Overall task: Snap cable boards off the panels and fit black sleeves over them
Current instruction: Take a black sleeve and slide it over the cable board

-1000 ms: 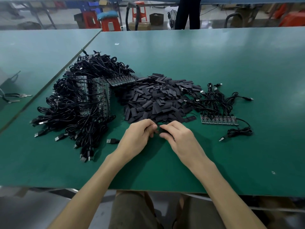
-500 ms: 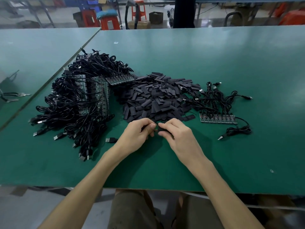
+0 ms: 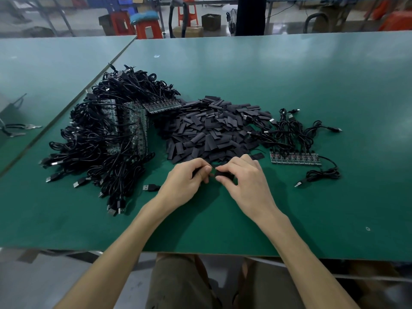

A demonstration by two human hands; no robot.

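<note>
both hands meet over green desk [image 3: 289, 85]: right hand [image 3: 244, 178] pinches black sleeve [image 3: 224, 173], left hand [image 3: 186, 180] fingers curled round small hidden part, sleeve pile [image 3: 211, 132] behind.

Both arms bare to the frame edge: left forearm [image 3: 124, 246] from 7 o'clock, right forearm [image 3: 296, 246] from 5 o'clock. The left hand [image 3: 187, 181] and right hand [image 3: 243, 181] are bare too. At 6 o'clock, olive-brown cloth [image 3: 178, 284] over both thighs, creased and loose. Probably shorts, but the view is dim there.

Dim, bluish overhead light; soft glare on the far table [image 3: 289, 63]; blurred, bowed edges; hazy background.
</note>
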